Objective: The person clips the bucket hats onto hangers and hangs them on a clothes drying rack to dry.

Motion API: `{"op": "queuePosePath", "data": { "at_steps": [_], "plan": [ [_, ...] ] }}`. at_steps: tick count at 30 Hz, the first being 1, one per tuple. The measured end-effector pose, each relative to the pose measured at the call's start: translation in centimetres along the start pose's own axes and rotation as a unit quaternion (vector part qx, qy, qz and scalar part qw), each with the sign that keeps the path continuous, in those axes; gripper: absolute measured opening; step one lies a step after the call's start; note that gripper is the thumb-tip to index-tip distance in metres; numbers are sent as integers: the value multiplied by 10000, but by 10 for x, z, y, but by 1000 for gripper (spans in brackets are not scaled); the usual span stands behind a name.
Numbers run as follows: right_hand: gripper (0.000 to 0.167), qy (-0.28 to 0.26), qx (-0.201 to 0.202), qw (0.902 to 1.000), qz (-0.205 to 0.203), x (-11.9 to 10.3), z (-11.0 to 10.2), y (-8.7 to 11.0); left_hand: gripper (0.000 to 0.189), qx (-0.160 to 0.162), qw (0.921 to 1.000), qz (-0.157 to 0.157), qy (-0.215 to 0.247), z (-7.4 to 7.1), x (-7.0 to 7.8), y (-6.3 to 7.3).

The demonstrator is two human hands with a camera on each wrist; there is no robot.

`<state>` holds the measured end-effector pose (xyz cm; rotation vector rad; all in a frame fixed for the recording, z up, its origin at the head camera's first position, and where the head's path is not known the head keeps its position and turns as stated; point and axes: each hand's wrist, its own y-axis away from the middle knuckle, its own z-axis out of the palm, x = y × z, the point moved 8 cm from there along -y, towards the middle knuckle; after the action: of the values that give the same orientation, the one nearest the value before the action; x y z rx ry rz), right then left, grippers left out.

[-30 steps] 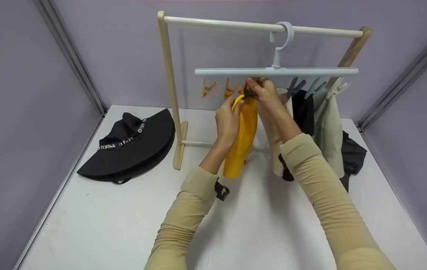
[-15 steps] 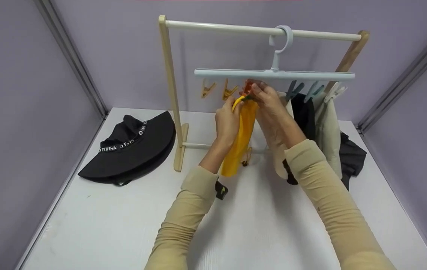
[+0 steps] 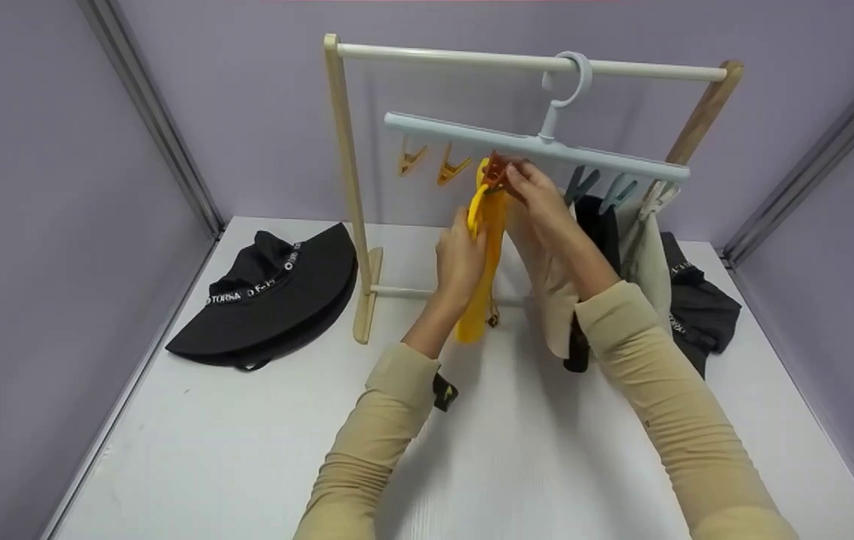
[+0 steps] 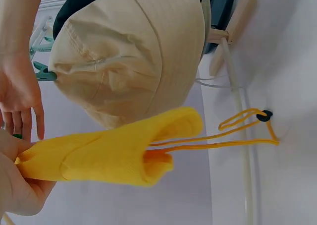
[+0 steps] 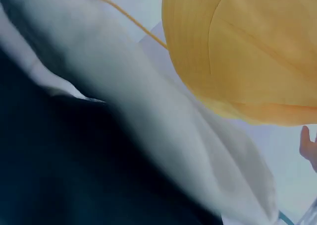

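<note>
A yellow hat point(image 3: 483, 289) with a drawstring and toggle hangs folded under the pale blue clip hanger point(image 3: 464, 133). My left hand point(image 3: 459, 259) pinches its upper edge, and in the left wrist view the fingers grip the folded yellow cloth point(image 4: 106, 153). Just above, my right hand point(image 3: 539, 196) holds a red-orange clip point(image 3: 496, 172) at the hat's top edge; whether its jaws bite the cloth is hard to see. Beside the right hand hangs a beige hat point(image 4: 124, 51), partly covered by the forearm in the head view.
Two orange clips point(image 3: 451, 166) dangle at the hanger's left. A black hat and a light hat point(image 3: 648, 251) hang from clips at its right. A wooden rack point(image 3: 348, 165) carries the hanger. Black hats lie on the table, one at the left point(image 3: 269, 300), another at the right point(image 3: 704, 307).
The hanger has tilted, its left end rising and its right end dropping. The yellow hat looks narrower, and its upper edge now shows higher beside the red-orange clip. Both hands keep their hold.
</note>
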<state>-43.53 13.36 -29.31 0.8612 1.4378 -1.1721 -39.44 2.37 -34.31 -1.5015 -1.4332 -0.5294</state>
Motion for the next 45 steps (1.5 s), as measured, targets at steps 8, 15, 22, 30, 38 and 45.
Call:
{"op": "queuePosePath", "data": {
  "at_steps": [8,15,22,30,38,45],
  "plan": [
    [42,670,-302,9972,127,-5,4,14,26,109,9998,13,176,0,-7,4],
    [44,770,-504,9957,-81,-11,0,33,26,171,9997,34,197,-1,-16,6],
    [44,603,-448,9971,-101,-9,-17,55,30,141,9987,-193,443,0,-29,12],
    [43,201,-107,9997,-109,5,-53,84,41,400,9975,-169,558,4,-45,24],
    [42,-146,389,9986,-337,12,-104,127,60,739,9858,-154,1500,5,-56,58],
    [38,-820,1124,9898,-308,26,-152,156,60,2323,9430,547,2321,-11,-55,105]
  ]
}}
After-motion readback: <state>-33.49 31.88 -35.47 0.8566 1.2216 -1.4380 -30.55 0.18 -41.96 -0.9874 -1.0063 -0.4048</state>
